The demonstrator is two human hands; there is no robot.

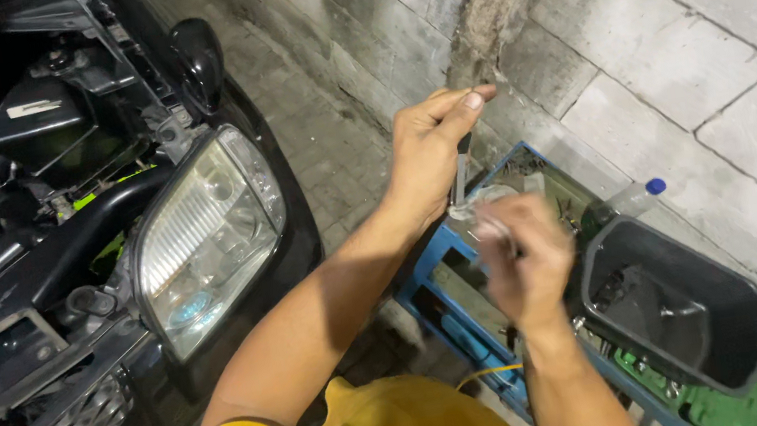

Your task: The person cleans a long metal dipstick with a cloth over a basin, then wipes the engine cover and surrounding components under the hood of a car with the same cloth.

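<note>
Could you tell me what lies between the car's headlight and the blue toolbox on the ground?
In the head view, the person's left forearm crosses between the headlight and the blue toolbox, with paved ground beyond it.
</note>
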